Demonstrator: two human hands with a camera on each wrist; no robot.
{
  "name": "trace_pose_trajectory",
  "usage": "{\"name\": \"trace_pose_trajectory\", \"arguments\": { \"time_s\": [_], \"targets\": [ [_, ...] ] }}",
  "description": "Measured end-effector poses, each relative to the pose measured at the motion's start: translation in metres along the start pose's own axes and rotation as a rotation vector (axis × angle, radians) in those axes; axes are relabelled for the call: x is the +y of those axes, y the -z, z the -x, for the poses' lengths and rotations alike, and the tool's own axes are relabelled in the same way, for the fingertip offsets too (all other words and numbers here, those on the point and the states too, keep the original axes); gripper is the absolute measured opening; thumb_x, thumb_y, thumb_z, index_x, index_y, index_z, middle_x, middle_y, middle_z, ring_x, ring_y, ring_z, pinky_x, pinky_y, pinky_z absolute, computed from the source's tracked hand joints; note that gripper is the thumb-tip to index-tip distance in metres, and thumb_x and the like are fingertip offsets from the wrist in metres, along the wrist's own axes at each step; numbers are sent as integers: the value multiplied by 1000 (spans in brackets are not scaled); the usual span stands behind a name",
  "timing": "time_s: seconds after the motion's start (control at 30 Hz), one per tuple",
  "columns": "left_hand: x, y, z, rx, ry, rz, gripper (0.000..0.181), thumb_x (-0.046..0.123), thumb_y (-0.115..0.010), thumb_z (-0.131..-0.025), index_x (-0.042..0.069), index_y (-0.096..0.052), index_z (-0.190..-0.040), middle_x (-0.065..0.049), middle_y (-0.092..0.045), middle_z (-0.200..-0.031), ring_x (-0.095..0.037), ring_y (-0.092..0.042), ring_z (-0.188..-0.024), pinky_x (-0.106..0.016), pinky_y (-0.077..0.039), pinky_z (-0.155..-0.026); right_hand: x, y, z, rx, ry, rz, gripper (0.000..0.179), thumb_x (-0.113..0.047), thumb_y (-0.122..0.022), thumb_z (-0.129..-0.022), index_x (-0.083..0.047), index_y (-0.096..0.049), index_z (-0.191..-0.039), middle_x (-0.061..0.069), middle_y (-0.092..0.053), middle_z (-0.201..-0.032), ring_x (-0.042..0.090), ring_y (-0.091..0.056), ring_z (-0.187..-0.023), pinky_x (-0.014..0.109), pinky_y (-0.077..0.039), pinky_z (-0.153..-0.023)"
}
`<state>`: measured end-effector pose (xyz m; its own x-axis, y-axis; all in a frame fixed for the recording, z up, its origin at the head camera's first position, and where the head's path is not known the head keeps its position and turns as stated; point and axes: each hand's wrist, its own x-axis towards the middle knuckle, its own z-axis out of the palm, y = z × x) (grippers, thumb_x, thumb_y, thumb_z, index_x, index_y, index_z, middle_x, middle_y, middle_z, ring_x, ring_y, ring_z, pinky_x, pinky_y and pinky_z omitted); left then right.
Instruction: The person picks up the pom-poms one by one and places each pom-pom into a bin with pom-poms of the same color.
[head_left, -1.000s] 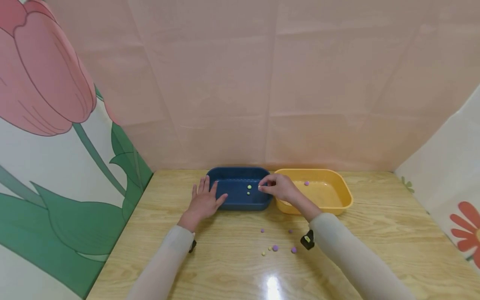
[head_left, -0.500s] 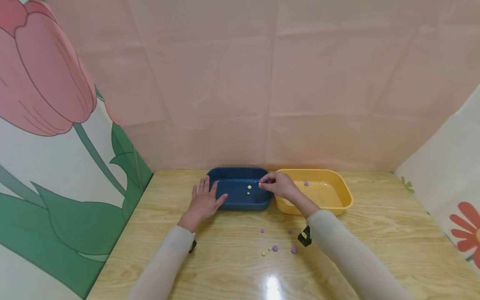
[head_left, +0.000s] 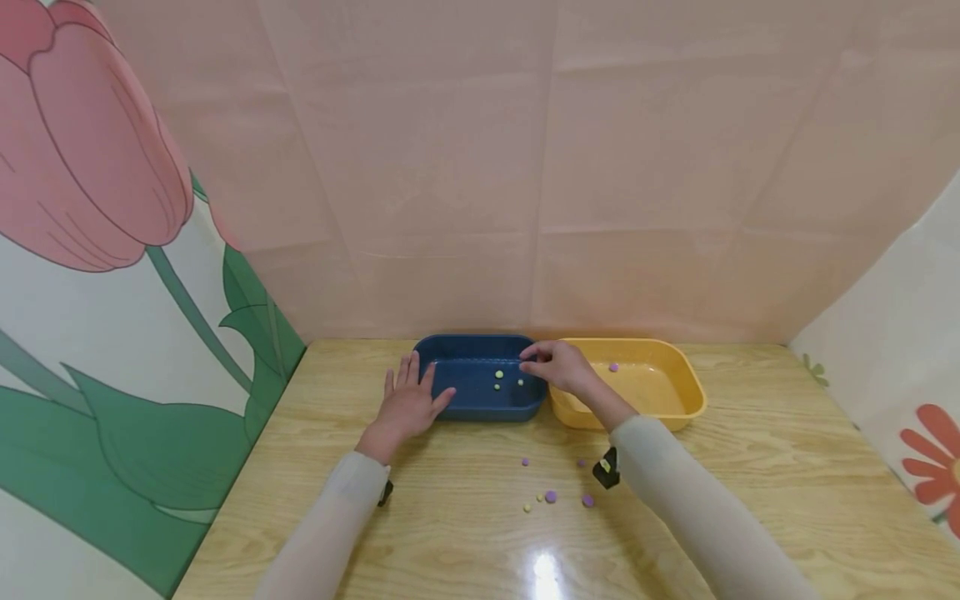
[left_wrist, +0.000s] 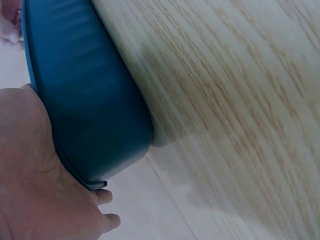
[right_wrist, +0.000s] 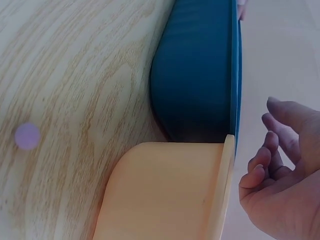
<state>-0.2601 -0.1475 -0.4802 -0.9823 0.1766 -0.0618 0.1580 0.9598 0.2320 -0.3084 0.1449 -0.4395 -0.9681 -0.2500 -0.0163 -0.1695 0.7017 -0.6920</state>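
Note:
My left hand (head_left: 407, 407) lies with spread fingers over the left rim of the blue tray (head_left: 480, 414); in the left wrist view the palm meets that rim. Above the tray's right end hovers my right hand (head_left: 566, 367), thumb and forefinger apart with nothing between them, as the right wrist view also shows. Below its fingertips a small pale yellow-green round piece (head_left: 521, 382) rests on the tray floor. To its left are two more, a larger yellow-green piece (head_left: 499, 374) and a smaller yellow-green piece (head_left: 497, 387).
A yellow tray (head_left: 692, 410) adjoins the blue one on the right, with one purple piece (head_left: 613, 367) inside. In front, on the wooden table (head_left: 450, 525), several purple pieces (head_left: 551, 497) and two small yellow pieces (head_left: 527, 507) are scattered. A pink backdrop (head_left: 420, 208) stands behind the trays.
My right hand has let go of the small yellow-green piece, which now sits in the blue tray. That hand has risen slightly and its fingertips have parted. My left hand has stayed put.

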Motion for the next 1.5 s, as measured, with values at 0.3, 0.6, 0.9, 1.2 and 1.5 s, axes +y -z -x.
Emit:
{"name": "trace_pose_trajectory", "arguments": {
  "time_s": [0.3,0.6,0.9,1.2,1.5],
  "targets": [
    [0,-1,0,9,-8,3,79,63,-29,-105,9,-23,-162,-21,2,-169,-36,9,-156,-60,-1,-122,1,2,1,11,2,-20,25,-31,-76,-92,-14,-77,-110,3,-57,-82,20,-49,-70,30,-39,-59],
    [0,0,0,9,-1,-6,79,64,-28,-105,10,-23,-162,-20,1,-169,-36,8,-156,-60,-3,-122,-3,3,5,4,21,-38,29,-31,-75,-93,-12,-76,-115,3,-58,-84,20,-49,-69,30,-39,-58],
    [0,1,0,22,-6,13,78,62,-30,-105,10,-23,-162,-21,1,-169,-36,7,-156,-60,-3,-122,-8,4,11,-5,44,-38,27,-30,-76,-92,-14,-76,-114,4,-58,-84,21,-49,-70,30,-38,-57],
    [-1,-1,-2,29,-12,5,77,61,-31,-106,10,-23,-162,-21,0,-169,-37,7,-156,-61,-3,-122,-10,6,23,-11,86,-44,26,-28,-77,-92,-13,-76,-114,3,-57,-81,20,-50,-71,29,-37,-58],
    [0,1,1,20,-10,5,78,63,-29,-105,9,-23,-162,-22,1,-168,-37,8,-156,-61,-3,-122,-8,6,38,-20,137,-45,26,-27,-78,-91,-13,-76,-113,2,-58,-80,19,-49,-71,30,-38,-61]
  ]
}}
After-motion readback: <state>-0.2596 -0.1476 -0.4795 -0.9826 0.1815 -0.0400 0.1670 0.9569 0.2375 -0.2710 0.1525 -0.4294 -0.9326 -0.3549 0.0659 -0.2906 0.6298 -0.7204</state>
